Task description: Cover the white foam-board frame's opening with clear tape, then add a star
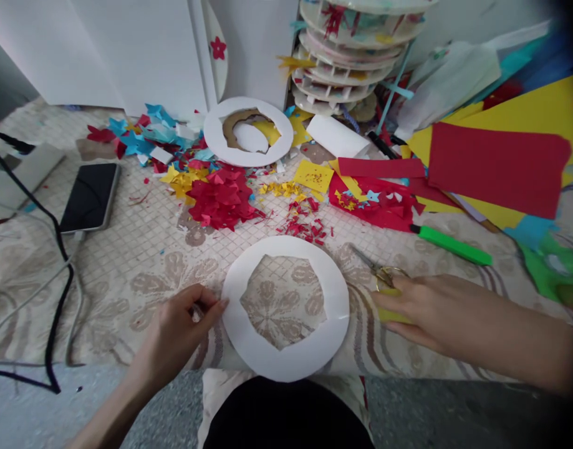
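A white paper ring point(333, 287) with a jagged, angular opening lies at the table's front edge, its near rim jutting slightly past it. My left hand point(181, 327) has its thumb and bent fingers closed at the ring's left rim. On the right, my right hand point(431, 308) is closed around a small yellow paper piece point(390, 304), partly hidden by the fingers. Gold-handled scissors point(382, 271) lie just beyond that hand, their handles close to its fingertips and the blades pointing away to the left.
A second white ring point(211, 134) lies farther back, beside piled red paper stars point(223, 196). Red scraps point(309, 221), a green marker point(454, 245) and red paper sheets point(499, 168) spread rightward. A phone point(90, 196) with cables is at left; a tiered rack point(351, 59) stands behind.
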A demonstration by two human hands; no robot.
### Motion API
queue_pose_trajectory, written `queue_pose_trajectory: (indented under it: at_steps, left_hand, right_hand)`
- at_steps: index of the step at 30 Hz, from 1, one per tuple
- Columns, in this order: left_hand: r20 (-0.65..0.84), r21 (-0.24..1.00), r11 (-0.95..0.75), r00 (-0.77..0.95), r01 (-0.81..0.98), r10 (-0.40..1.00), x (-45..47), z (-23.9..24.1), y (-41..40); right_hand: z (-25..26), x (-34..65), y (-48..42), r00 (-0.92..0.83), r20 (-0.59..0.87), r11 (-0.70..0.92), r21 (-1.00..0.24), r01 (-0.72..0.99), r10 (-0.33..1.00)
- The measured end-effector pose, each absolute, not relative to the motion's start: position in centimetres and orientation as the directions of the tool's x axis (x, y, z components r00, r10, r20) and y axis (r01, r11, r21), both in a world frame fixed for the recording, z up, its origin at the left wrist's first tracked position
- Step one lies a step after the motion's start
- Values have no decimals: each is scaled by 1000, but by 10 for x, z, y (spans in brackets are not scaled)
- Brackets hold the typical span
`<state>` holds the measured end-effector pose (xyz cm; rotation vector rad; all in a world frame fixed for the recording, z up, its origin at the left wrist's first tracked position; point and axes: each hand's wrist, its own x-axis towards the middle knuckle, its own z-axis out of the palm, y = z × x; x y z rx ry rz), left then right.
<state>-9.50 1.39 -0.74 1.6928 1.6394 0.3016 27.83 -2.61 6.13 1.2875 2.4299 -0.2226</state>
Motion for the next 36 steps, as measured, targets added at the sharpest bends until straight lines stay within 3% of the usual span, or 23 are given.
queue_pose_trajectory:
  at_steps: [6, 26, 36]
  left_hand:
    - [-349, 632, 131, 129, 764, 928, -96, -4, 5]
    - [-299, 608, 57, 162, 792, 941, -95, -14, 19]
    - [-311, 611, 53, 178, 790, 934, -106, -29, 19]
  right_hand:
    - [62, 280, -33, -562, -367, 592, -35, 805, 741]
    - [58, 278, -18, -524, -373, 600, 122, 790, 766]
    - [68, 268, -9, -469, -479, 573, 93, 814, 742]
